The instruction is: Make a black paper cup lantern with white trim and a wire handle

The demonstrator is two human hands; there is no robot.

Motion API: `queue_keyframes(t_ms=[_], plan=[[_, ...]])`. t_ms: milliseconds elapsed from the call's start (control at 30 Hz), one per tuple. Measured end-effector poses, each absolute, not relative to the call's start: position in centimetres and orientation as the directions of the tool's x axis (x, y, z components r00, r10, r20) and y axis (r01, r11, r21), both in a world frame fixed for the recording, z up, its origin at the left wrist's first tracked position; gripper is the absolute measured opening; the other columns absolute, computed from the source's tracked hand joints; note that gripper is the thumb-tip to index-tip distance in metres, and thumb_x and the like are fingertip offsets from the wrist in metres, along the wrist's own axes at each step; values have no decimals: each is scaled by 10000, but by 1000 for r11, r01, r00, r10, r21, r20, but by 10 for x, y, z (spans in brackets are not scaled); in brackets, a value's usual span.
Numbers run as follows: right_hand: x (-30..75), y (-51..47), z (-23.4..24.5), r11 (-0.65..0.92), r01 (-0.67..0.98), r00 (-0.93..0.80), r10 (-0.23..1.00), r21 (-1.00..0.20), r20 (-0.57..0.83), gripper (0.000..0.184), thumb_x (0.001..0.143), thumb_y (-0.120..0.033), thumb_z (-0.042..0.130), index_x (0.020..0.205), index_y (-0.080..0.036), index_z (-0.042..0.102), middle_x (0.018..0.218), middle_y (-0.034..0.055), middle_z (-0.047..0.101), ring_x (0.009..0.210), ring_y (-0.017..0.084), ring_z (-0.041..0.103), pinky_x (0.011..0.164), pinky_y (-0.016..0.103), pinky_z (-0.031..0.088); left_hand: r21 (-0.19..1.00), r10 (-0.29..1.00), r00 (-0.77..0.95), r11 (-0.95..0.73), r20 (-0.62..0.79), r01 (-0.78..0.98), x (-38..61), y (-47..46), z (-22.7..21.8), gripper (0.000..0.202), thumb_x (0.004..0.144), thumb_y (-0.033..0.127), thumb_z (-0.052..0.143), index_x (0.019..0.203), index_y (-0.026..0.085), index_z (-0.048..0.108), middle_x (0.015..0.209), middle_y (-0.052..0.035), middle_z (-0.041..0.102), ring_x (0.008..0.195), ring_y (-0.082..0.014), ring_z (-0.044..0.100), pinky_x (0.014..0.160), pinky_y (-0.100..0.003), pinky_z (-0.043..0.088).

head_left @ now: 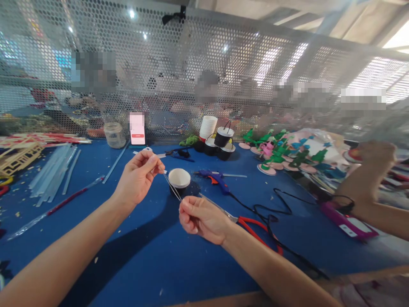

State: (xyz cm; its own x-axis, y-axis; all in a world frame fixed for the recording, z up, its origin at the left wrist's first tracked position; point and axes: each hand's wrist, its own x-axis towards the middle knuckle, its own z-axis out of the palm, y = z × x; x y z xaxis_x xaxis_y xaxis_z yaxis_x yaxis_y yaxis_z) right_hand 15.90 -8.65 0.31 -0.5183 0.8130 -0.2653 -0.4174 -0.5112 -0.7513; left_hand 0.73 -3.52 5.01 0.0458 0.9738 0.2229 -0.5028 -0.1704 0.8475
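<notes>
My left hand is closed in a pinch, with a small white bit at its fingertips. Thin pale strands, string or wire, run from there down to my right hand, whose fingers are also closed on them. Just behind the strands stands a small paper cup, white inside with a dark outer side. Beyond my right wrist lie scissors with red handles, partly hidden by that hand. A blue glue gun rests to the right of the cup.
Glue sticks and a glass jar are at left, near a propped phone. Stacked cups stand at the back beside green and pink figures. Another person's arm reaches in near a purple power strip.
</notes>
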Motion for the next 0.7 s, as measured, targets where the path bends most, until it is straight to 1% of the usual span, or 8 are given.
queue_keyframes(t_ms=[200,267,333,400,467,567,633,700], plan=[[162,-86,7,-345,-334,-393,897,-877,-202,269,607,-357,699,642,-118,581,478,-42,543,383,34,460,374,168,317,874,972,2,-208,233,-439,2,-27,48,135,694,69,580,602,136,509,528,20,544,514,-86,532,525,-193,432],[165,-86,8,-283,-255,-356,917,-925,-182,259,627,-361,677,645,-124,572,490,-41,543,391,40,467,370,169,328,914,971,7,-221,238,-339,-4,-25,50,95,693,110,590,637,139,519,556,10,554,545,-98,539,561,-219,439],[168,-84,10,-214,-122,-327,931,-969,-164,240,657,-354,643,629,-132,558,485,-41,532,389,45,464,360,169,337,930,940,-56,-342,337,-138,-8,-27,55,125,654,133,634,741,152,546,669,-10,585,645,-123,556,639,-251,443],[171,-83,12,-158,67,-323,931,-985,-172,209,690,-321,604,610,-138,543,482,-37,526,390,50,461,354,167,347,820,819,-94,-547,566,166,-11,-36,62,319,596,121,682,882,187,559,869,-32,596,833,-160,545,778,-285,413],[173,-83,15,-123,251,-315,928,-960,-201,170,711,-280,566,611,-146,534,484,-35,523,387,54,454,344,165,345,583,695,151,-685,703,436,-8,-49,67,328,612,140,674,918,211,580,1023,-57,583,1012,-215,479,909,-341,329],[176,-85,24,-34,412,-340,922,-911,-188,137,724,-244,526,618,-158,530,498,-31,532,392,60,453,351,168,341,333,619,639,-785,456,522,3,-67,63,177,706,183,591,880,204,612,952,-73,632,944,-241,528,871,-368,347],[178,-88,33,85,473,-398,909,-877,-127,148,731,-221,509,600,-158,538,512,-24,549,418,65,471,389,176,358,296,629,741,-772,234,562,10,-72,57,143,772,179,493,829,177,624,832,-82,656,797,-223,578,770,-340,392],[181,-87,45,214,527,-436,899,-822,-46,154,733,-195,501,596,-156,560,520,-18,565,448,75,496,426,182,373,347,660,744,-724,100,596,13,-71,53,199,801,175,426,811,164,624,781,-78,660,710,-200,588,664,-285,407]])
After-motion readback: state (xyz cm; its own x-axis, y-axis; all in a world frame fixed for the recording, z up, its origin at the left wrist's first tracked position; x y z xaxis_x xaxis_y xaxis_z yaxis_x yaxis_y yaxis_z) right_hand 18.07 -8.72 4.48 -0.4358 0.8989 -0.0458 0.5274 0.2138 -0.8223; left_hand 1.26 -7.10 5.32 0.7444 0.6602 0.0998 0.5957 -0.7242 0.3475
